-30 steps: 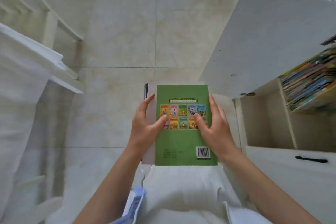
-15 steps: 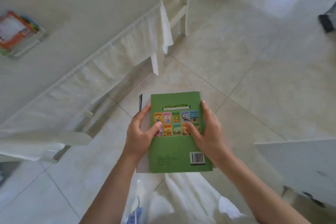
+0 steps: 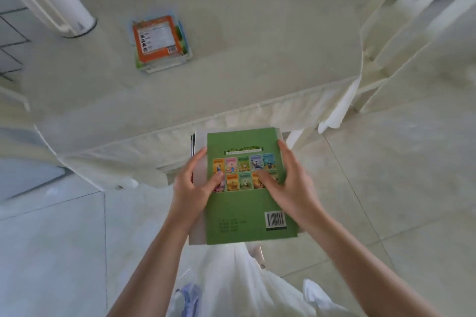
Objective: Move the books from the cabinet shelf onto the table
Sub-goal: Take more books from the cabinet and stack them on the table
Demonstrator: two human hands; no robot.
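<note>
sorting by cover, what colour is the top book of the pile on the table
Orange, with a white panel, on the top book of the pile on the table; head view.

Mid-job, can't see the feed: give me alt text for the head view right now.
Both hands, left hand and right hand, grip a stack of books topped by a green book, just short of the white-clothed table. A stack with an orange book on top lies there.

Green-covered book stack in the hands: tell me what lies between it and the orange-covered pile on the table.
Head view: only bare cream tablecloth and its hanging edge separate the green-covered book stack from the orange-covered pile.
</note>
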